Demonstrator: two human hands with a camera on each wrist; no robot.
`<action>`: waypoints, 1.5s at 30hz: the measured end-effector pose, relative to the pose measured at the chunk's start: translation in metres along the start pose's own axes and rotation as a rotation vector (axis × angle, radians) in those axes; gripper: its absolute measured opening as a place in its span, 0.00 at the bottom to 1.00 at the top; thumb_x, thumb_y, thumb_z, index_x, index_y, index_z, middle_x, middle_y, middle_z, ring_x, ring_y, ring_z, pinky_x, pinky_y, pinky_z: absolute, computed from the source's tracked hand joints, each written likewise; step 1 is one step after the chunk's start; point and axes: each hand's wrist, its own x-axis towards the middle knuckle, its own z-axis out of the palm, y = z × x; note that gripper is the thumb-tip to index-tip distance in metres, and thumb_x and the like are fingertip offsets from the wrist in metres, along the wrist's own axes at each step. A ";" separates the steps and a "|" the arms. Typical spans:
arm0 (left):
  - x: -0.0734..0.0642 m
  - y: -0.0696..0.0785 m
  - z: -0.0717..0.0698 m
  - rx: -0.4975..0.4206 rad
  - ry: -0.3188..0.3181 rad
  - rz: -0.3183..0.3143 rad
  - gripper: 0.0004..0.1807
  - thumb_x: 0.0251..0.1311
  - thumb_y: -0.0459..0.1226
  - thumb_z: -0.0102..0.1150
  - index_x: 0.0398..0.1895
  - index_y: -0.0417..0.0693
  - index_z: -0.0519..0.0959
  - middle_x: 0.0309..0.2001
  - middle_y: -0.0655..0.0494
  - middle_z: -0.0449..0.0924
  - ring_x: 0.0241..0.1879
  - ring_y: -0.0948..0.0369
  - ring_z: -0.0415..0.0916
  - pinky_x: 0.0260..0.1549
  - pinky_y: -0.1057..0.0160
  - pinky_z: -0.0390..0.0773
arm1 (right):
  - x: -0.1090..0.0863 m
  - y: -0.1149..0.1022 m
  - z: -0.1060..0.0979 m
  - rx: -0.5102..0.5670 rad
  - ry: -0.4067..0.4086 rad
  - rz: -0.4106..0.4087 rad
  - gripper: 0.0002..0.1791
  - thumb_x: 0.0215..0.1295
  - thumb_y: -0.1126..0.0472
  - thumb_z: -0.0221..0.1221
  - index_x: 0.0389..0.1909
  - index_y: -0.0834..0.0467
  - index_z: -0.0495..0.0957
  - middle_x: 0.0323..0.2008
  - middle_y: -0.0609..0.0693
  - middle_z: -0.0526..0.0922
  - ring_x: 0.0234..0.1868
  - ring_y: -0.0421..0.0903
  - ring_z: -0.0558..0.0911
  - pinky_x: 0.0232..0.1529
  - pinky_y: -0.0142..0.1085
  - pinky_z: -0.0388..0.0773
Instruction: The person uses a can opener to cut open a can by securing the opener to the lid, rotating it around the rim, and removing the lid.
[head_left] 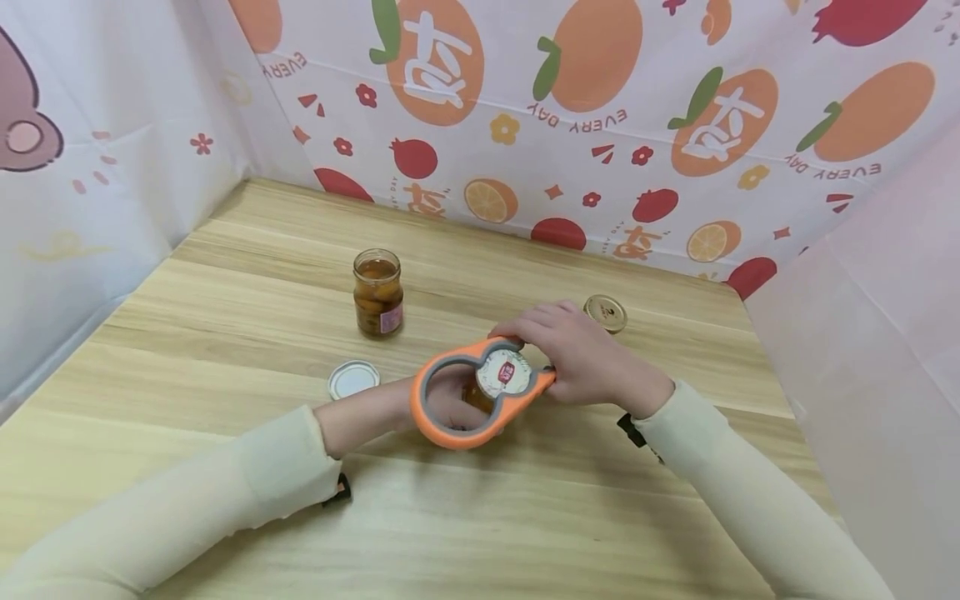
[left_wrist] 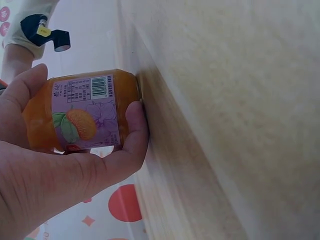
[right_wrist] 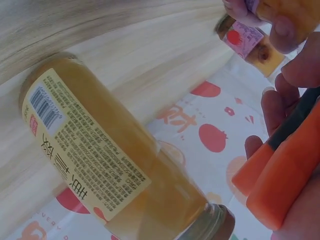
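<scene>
My left hand holds a jar of orange fruit with a purple label low over the wooden table, thumb and fingers curled round its sides. On the jar's pale lid, marked with a red emblem, sits an orange jar opener with grey lining. The lid shows inside its smaller loop; the larger loop reaches over my left hand. My right hand grips the opener at its narrow end, and its orange handles show in the right wrist view.
An uncapped jar of fruit stands at the back left. In front of it a white lid lies on the table. Beyond my right hand stands a tall jar with a yellow label and gold lid. Patterned curtains border the table.
</scene>
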 end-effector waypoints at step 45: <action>0.020 -0.017 -0.023 -0.037 0.167 -0.259 0.32 0.55 0.35 0.72 0.63 0.57 0.72 0.57 0.55 0.78 0.58 0.56 0.72 0.60 0.53 0.71 | -0.035 -0.001 -0.017 0.003 0.111 0.066 0.31 0.51 0.51 0.72 0.57 0.48 0.77 0.45 0.39 0.80 0.46 0.37 0.76 0.49 0.42 0.68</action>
